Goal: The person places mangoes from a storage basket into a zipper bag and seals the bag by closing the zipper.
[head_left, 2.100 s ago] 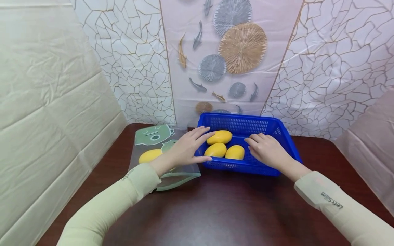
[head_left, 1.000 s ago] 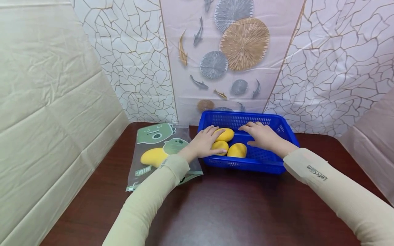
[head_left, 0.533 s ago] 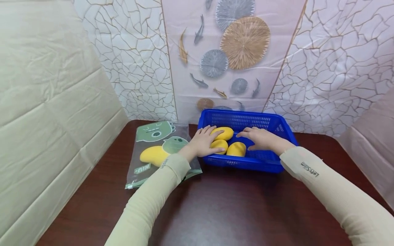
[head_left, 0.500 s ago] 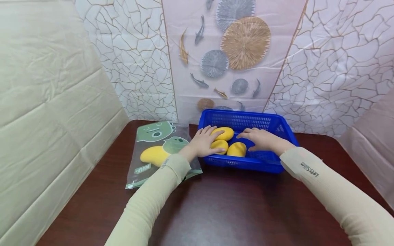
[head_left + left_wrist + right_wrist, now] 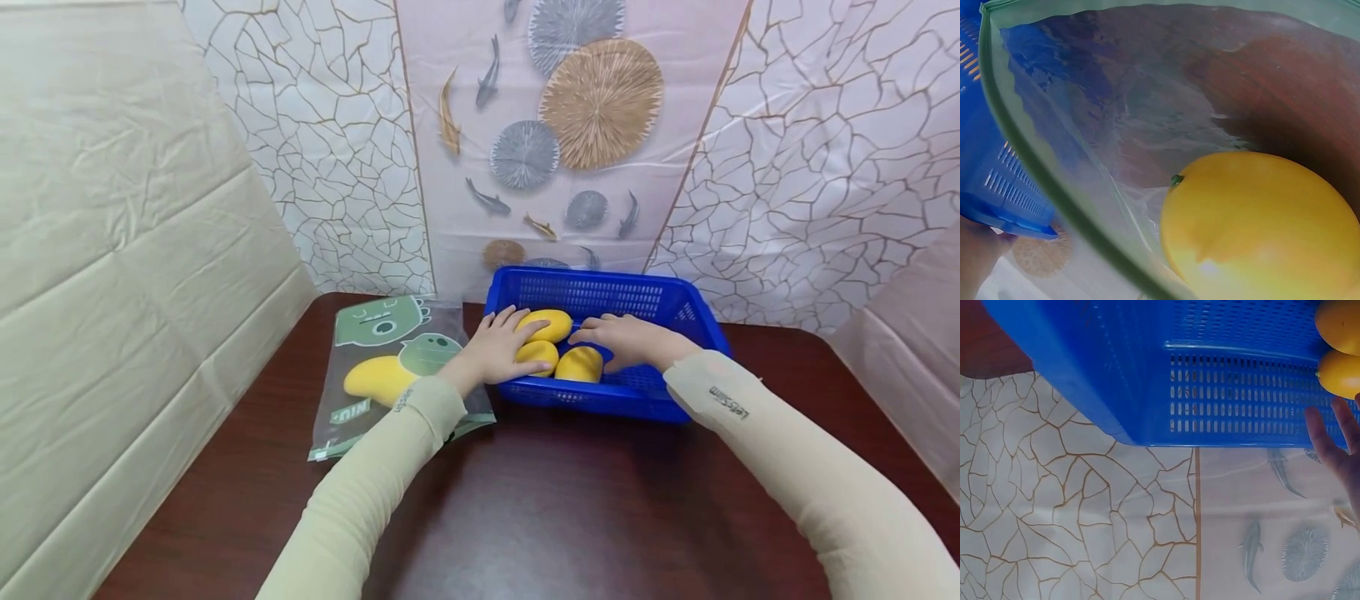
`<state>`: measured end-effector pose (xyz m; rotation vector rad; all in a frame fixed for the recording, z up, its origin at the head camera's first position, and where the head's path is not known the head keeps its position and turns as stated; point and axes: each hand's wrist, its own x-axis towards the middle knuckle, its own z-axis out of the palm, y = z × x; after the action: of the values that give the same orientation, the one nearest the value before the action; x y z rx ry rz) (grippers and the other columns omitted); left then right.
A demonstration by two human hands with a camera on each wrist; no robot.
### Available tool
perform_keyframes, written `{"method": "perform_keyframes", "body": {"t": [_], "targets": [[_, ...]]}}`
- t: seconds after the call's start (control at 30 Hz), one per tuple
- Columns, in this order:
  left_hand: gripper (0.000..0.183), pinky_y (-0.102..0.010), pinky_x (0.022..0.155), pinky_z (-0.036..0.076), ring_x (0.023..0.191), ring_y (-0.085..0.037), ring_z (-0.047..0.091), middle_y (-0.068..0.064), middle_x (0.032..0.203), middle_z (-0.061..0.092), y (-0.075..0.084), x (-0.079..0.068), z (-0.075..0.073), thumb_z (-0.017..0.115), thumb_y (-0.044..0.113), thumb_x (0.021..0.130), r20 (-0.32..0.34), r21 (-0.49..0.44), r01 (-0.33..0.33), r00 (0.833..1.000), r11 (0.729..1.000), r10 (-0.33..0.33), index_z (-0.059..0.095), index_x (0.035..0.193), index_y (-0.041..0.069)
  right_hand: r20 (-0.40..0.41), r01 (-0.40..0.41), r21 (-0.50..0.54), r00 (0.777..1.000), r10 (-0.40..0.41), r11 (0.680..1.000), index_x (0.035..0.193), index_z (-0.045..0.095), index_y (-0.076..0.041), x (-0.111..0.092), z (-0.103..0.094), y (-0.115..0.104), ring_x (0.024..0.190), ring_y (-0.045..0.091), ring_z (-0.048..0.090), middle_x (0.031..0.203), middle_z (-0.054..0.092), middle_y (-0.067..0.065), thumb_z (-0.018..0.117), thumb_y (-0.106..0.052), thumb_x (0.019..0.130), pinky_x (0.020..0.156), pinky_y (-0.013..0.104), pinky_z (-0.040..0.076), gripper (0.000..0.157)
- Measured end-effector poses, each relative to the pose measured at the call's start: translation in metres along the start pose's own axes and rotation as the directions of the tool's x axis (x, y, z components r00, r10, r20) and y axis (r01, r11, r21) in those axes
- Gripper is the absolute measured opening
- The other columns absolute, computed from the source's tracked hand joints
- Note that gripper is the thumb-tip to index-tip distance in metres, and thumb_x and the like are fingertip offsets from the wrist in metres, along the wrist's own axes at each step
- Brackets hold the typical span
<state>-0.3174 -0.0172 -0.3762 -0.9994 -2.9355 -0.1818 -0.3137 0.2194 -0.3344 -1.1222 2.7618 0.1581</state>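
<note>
Inside a blue plastic basket (image 5: 697, 321) lie a back mango (image 5: 551, 323), a front-left mango (image 5: 542, 357) and a front-right mango (image 5: 580, 365). My left hand (image 5: 491, 348) lies spread over the basket's left end, its index finger over the back mango and its thumb over the front-left one. Just right of the mangoes is my right hand (image 5: 626, 340), fingers stretched toward them, thumb beside the front-right mango. A clear bag (image 5: 322, 425) with green cartoon prints holds another mango (image 5: 1260, 219); my left forearm crosses above it. The right wrist view catches only fingertips (image 5: 1319, 434) of the right hand.
The basket and bag share a dark reddish-brown table (image 5: 525, 508). A patterned cloth backdrop (image 5: 352, 158) hangs close behind the basket. Pale cloth panels (image 5: 142, 275) stand along the sides.
My left hand has moved right, onto the mangoes, and then held still. My right hand has shifted left toward the front-right mango, its fingers straightening out from a curl.
</note>
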Motion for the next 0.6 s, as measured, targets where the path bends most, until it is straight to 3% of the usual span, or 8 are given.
{"method": "perform_keyframes", "body": {"t": [0.23, 0.6], "targets": [[0.072, -0.053, 0.114, 0.019, 0.145, -0.030, 0.015, -0.006, 0.156, 0.022, 0.001, -0.001, -0.001, 0.040, 0.067, 0.088, 0.009, -0.006, -0.003, 1.000, 1.000, 0.003, 0.023, 0.149, 0.032, 0.054, -0.022, -0.016, 0.998, 0.023, 1.000, 0.136, 0.049, -0.008, 0.008, -0.002, -0.002, 0.123, 0.046, 0.045, 0.138, 0.047, 0.020, 0.077, -0.014, 0.076, 0.095, 0.067, 0.037, 0.067], [0.071, -0.055, 0.114, 0.019, 0.145, -0.030, 0.017, -0.007, 0.155, 0.024, 0.000, 0.000, 0.000, 0.039, 0.067, 0.088, 0.009, -0.003, -0.014, 1.000, 1.000, 0.014, 0.024, 0.148, 0.032, 0.146, -0.019, -0.090, 0.989, 0.032, 0.996, 0.137, 0.047, -0.011, 0.021, 0.005, 0.002, 0.120, 0.044, 0.048, 0.139, 0.047, 0.018, 0.079, -0.007, 0.073, 0.095, 0.066, 0.037, 0.073]]}}
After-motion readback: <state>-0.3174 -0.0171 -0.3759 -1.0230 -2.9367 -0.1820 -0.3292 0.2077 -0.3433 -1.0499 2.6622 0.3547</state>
